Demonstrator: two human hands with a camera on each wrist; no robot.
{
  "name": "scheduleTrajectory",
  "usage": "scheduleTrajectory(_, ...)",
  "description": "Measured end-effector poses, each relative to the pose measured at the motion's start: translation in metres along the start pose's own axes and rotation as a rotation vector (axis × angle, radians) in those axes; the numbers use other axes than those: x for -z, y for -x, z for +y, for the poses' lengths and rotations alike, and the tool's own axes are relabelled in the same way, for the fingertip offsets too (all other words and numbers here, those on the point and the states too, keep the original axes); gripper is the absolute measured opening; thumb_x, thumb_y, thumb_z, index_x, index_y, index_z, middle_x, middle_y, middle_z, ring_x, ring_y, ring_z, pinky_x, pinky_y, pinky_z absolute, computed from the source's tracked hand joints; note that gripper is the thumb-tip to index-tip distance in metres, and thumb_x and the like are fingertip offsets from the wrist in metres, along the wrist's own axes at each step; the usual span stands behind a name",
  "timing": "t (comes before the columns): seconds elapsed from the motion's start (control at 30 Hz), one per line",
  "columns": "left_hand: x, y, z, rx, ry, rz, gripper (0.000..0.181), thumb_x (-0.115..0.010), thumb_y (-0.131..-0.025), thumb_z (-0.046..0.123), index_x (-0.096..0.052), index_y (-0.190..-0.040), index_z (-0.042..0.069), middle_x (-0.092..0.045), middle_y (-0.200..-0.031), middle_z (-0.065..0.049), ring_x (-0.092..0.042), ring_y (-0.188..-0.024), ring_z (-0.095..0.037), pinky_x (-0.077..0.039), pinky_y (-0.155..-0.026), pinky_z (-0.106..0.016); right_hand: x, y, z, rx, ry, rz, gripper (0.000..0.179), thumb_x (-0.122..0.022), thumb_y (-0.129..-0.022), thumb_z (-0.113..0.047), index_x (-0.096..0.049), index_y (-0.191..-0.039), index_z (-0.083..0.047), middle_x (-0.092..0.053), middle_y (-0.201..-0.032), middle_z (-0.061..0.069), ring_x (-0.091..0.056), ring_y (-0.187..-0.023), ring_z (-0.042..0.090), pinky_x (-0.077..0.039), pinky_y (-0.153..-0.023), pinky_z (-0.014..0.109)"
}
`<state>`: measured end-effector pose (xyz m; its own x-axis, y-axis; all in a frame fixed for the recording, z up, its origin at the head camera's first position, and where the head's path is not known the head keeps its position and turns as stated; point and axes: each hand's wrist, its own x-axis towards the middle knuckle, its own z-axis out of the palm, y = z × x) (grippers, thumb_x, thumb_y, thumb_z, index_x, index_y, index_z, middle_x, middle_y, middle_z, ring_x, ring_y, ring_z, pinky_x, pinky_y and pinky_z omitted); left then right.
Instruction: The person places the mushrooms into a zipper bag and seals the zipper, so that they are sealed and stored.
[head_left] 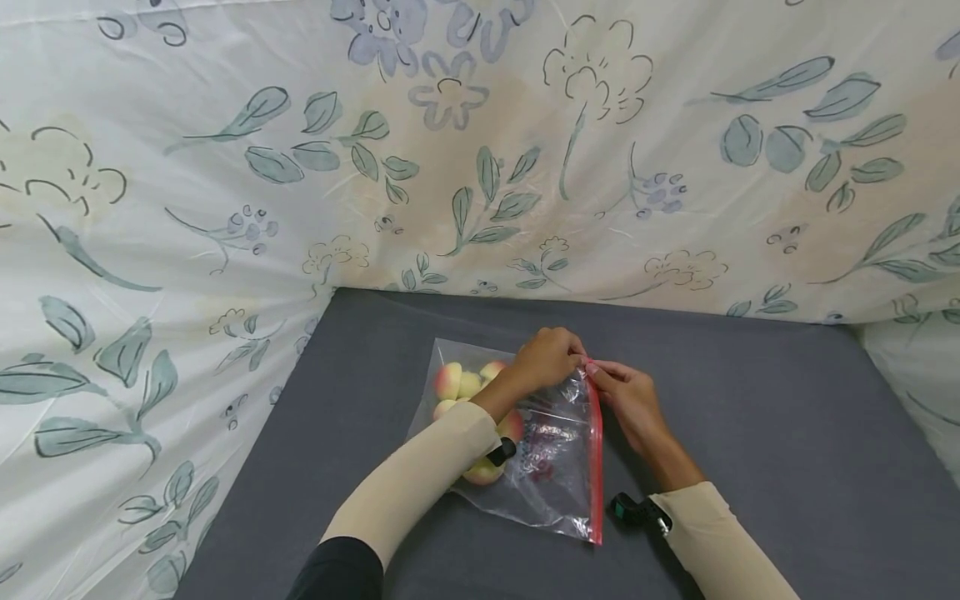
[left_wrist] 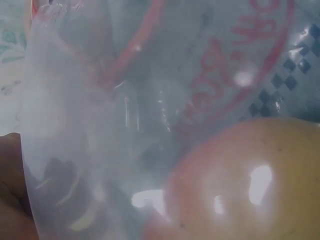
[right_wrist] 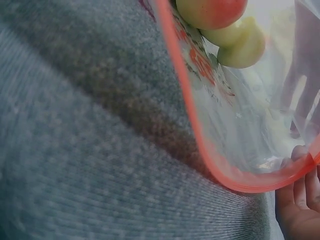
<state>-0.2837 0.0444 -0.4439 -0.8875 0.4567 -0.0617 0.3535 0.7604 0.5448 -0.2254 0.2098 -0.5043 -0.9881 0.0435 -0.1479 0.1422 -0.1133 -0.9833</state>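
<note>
A clear plastic zip bag (head_left: 555, 483) lies flat on the grey surface, its red zip strip (head_left: 597, 467) along the right side. Several yellow-and-red fruits (head_left: 483, 472) fill its left part; one fruit (left_wrist: 250, 185) looms close in the left wrist view. My left hand (head_left: 546, 358) reaches across the bag and pinches its far corner by the zip. From the right, my right hand (head_left: 630, 404) pinches the same end of the strip with thumb and fingers. In the right wrist view the zip curves open-mouthed, with fingers (right_wrist: 300, 200) at its edge.
Dark grey cloth (head_left: 750, 417) covers the work surface around the bag. Behind it and on the left hangs a white floral curtain (head_left: 450, 192). A small black camera (head_left: 637, 510) is strapped to the right wrist, close over the cloth.
</note>
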Motion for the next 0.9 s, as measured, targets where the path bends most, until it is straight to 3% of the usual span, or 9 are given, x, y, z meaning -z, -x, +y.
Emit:
scheduleTrajectory(0.43,0.0023,0.0034,0.0063,0.019,-0.056,0.021,0.017,-0.065,-0.105,0.028,-0.081,-0.101,0.024,-0.075,-0.1,0.009,-0.063,-0.085,-0.01,-0.054,-0.084,-0.042,-0.0012,-0.0005,0.0018,0.006,-0.038,0.016,0.029,-0.074,-0.102,-0.017,-0.074,-0.116,0.008,-0.077,-0.097,-0.006,-0.071,-0.085,0.006,-0.061,-0.076,0.022)
scheduleTrajectory(0.9,0.0007,0.0048,0.0089,0.037,-0.065,0.025,0.017,-0.065,-0.106,0.028,-0.08,-0.1,0.023,-0.073,-0.096,0.01,-0.061,-0.081,-0.011,-0.052,-0.088,-0.043,0.0004,0.0047,0.0014,-0.021,0.0,-0.009,0.038,-0.074,-0.102,-0.018,-0.069,-0.123,0.013,-0.078,-0.099,-0.002,-0.071,-0.085,0.007,-0.061,-0.077,0.023)
